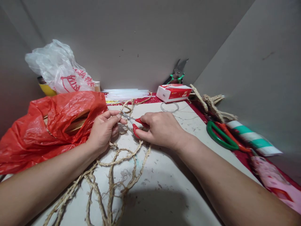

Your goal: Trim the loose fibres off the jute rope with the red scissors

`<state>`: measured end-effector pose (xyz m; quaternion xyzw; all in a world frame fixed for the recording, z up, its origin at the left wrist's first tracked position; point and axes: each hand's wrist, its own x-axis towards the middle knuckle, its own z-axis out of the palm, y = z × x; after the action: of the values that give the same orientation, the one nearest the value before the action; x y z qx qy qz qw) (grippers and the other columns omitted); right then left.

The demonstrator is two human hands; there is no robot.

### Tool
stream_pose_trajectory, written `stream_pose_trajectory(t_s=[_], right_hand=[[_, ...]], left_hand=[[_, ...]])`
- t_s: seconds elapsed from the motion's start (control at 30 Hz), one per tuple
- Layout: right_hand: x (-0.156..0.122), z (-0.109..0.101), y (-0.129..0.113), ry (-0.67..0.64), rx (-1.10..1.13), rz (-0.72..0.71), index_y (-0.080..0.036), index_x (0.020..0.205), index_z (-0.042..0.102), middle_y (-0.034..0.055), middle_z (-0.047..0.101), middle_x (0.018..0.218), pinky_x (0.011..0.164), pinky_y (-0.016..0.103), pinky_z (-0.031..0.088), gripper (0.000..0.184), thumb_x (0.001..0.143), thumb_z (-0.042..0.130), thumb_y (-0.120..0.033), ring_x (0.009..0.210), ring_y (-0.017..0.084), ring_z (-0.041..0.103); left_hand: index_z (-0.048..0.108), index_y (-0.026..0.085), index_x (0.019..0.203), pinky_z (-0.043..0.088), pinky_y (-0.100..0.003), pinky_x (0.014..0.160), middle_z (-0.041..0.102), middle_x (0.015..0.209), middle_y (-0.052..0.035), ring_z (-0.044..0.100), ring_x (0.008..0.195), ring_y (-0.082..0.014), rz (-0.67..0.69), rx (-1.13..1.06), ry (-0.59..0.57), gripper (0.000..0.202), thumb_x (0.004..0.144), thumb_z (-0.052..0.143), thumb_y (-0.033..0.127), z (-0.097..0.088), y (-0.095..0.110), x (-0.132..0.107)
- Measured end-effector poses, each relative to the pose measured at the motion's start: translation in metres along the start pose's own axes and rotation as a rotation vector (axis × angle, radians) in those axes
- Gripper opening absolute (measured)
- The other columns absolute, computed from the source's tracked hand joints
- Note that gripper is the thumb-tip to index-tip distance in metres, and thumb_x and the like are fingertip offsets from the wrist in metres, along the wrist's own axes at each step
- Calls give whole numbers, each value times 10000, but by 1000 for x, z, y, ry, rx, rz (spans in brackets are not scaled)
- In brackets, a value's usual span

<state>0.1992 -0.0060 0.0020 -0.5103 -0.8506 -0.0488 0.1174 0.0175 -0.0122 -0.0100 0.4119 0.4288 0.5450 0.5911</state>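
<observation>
My right hand is closed round small scissors with red handles, their metal blades pointing left toward my left hand. My left hand pinches a strand of tan twisted rope just at the blade tips. The rope loops under both hands and trails in several strands toward the near edge of the white, scuffed table. More of the same rope curls back toward the wall behind the hands.
A crumpled red plastic bag lies left, a white printed bag behind it. Clear glue sticks, a red-white tissue pack and pliers sit at the back. Green-handled scissors, a striped roll and rope scraps lie right.
</observation>
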Motion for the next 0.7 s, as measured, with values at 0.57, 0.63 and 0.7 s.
stream_pose_trajectory(t_s=[0.57, 0.63, 0.7], right_hand=[[3, -1, -1, -116, 47, 25, -212, 750, 710, 37, 690, 686, 531, 282, 182, 360, 869, 454, -435, 587, 143, 530], [3, -1, -1, -106, 46, 18, -209, 741, 705, 38, 693, 694, 533, 284, 176, 359, 873, 447, -420, 591, 142, 528], [3, -1, -2, -95, 54, 19, -205, 724, 697, 38, 689, 685, 534, 286, 172, 359, 867, 445, -416, 583, 139, 519]], left_hand=[[513, 160, 868, 216, -155, 361, 669, 641, -14, 329, 344, -23, 6, -32, -5, 218, 706, 656, 180, 0, 0, 1], [512, 159, 885, 219, -153, 361, 675, 650, -20, 329, 346, -23, 12, -35, -10, 219, 716, 649, 177, 0, 0, 1], [511, 159, 898, 221, -152, 359, 680, 657, -25, 330, 343, -23, 8, -35, -9, 223, 719, 643, 171, 0, 0, 1]])
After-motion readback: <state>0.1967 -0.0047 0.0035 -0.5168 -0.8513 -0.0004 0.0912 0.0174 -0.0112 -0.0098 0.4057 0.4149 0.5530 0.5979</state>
